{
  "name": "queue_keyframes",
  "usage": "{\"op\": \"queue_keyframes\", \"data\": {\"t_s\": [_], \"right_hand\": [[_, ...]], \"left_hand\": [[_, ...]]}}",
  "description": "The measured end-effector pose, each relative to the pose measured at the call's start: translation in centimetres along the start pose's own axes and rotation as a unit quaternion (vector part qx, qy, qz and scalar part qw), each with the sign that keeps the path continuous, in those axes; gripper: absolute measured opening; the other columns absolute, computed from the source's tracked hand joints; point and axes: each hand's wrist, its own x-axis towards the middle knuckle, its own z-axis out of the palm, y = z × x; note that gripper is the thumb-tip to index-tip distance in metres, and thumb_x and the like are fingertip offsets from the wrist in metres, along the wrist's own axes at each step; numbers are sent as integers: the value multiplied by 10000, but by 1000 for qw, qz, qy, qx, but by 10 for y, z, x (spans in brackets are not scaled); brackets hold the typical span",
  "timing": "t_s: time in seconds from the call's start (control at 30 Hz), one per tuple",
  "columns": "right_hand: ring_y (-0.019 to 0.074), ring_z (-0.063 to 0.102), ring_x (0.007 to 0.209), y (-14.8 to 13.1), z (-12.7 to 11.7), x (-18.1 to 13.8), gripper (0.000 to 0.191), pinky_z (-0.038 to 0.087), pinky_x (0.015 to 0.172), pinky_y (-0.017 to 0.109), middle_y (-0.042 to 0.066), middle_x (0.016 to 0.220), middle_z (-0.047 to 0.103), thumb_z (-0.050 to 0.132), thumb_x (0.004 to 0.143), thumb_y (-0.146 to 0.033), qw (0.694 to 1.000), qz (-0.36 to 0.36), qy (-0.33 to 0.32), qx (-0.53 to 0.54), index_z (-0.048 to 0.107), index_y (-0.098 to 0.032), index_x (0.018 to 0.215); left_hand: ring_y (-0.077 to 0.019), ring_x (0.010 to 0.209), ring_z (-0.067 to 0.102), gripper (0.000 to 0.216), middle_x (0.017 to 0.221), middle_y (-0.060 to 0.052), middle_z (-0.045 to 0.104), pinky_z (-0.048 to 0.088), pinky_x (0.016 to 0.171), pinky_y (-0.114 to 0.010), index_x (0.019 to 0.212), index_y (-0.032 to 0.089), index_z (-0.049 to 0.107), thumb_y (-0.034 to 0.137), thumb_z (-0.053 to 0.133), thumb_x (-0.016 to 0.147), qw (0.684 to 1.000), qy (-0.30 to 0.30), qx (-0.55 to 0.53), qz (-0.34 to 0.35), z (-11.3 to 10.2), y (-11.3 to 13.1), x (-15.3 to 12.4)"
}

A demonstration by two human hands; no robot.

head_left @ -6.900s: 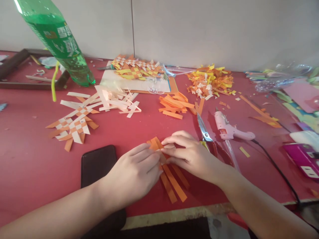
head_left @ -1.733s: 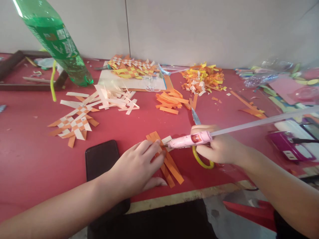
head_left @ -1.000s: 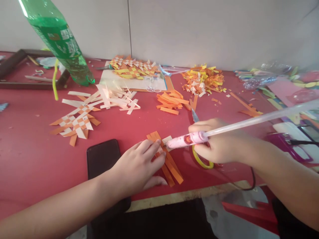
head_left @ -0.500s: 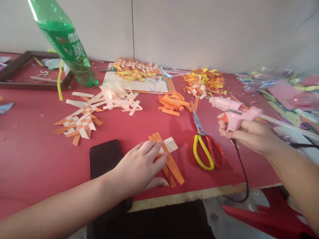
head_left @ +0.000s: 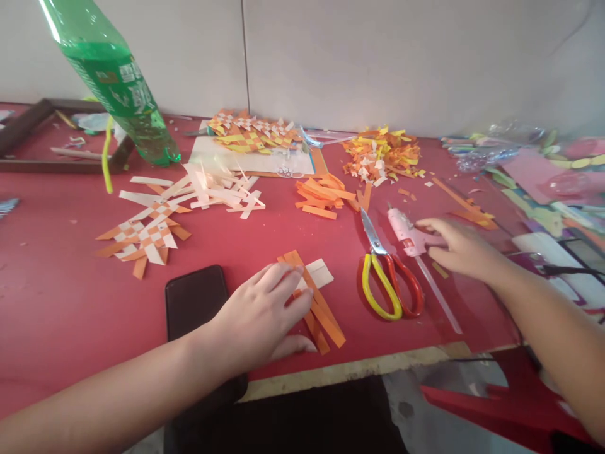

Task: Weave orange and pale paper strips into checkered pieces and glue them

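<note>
My left hand [head_left: 271,309] rests with bent fingers on crossed paper strips, pinning them to the red table. Two orange strips [head_left: 326,315] run slantwise over a white strip [head_left: 320,273]; the fingers hide part of the crossing. A pink glue gun [head_left: 406,233] lies on its side on the table, a clear glue stick [head_left: 442,296] poking out of its back. My right hand [head_left: 456,249] is at its handle, index finger and thumb apart around it. Between the hands lie scissors [head_left: 382,252] with one yellow and one red handle. A dark phone [head_left: 196,299] lies beside my left wrist.
Woven orange-and-white paper pieces [head_left: 146,233] lie left. White strips [head_left: 227,189], orange strips [head_left: 326,194] and yellow-orange scraps [head_left: 378,154] are heaped farther back. A green bottle [head_left: 127,94] stands by a dark frame [head_left: 57,166]. A black cord [head_left: 567,270] runs at right.
My right hand has lowered the glue gun onto the table beside the scissors and loosened its grip. My left hand keeps its place on the strips. The view has shifted slightly.
</note>
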Motion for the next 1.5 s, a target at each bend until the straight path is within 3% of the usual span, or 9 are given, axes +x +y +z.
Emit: {"op": "queue_keyframes", "data": {"t_s": [0.13,0.27,0.37,0.43,0.5,0.67,0.93,1.2,1.5], "right_hand": [[303,574,1112,-11,-7,9,323,391,930,427,214,1137,639,561,797,-87,997,-15,6,-76,675,-101,1099],[334,539,1111,-52,-16,5,293,370,950,473,225,1081,606,521,854,-171,987,-28,100,-124,653,-75,1097],[233,586,873,-98,-9,-9,166,439,819,383,115,917,647,545,838,-145,967,-202,147,-52,669,-168,945],[186,571,779,-127,2,-19,173,436,788,350,42,802,640,533,867,-143,941,-332,61,13,677,-223,921],[162,545,743,-149,15,-26,232,427,754,315,15,735,608,504,880,-111,922,-383,-10,46,696,-238,909],[150,488,715,-169,38,-34,254,402,706,299,25,727,592,501,874,-92,913,-400,-47,71,732,-200,879],[184,457,795,-170,51,-41,242,434,739,339,57,790,617,508,865,-92,892,-434,55,111,732,-182,885],[262,466,1037,-176,52,-46,269,392,879,456,103,1119,647,502,858,-103,893,-437,88,55,716,-194,994],[364,305,1301,-175,61,-56,313,321,985,566,140,1452,441,477,861,-95,919,-392,35,22,677,-196,1080]], "left_hand": [[-370,1185,544,581,1207,-182,628,515,970,-489,1167,111,624,606,570,867,1000,4,-3,0,0,0,-1],[-367,1187,551,569,1197,-187,631,518,972,-489,1155,117,634,603,573,866,1000,13,-7,-3,0,-1,-1],[-360,1174,565,546,1190,-176,640,519,977,-494,1135,130,648,597,587,860,1000,19,-14,-4,0,-2,0],[-364,1186,558,545,1208,-172,636,514,986,-505,1137,137,652,599,596,852,1000,17,-19,-9,0,-3,1],[-370,1201,546,558,1231,-177,625,504,998,-521,1144,135,651,602,606,842,1000,16,-20,-14,0,-3,1],[-378,1204,545,580,1223,-184,624,472,1032,-551,1102,126,662,633,603,826,999,23,-28,-17,1,-3,1],[-384,1204,555,594,1244,-189,625,416,1074,-597,1022,140,689,684,562,819,999,22,-36,-30,3,-4,1],[-394,1207,549,591,1248,-215,611,417,1068,-600,981,133,709,682,596,794,998,19,-48,-33,0,-4,2],[-399,1216,541,590,1261,-223,598,392,1077,-621,991,132,708,678,595,799,999,15,-42,-31,3,-5,1]]}}
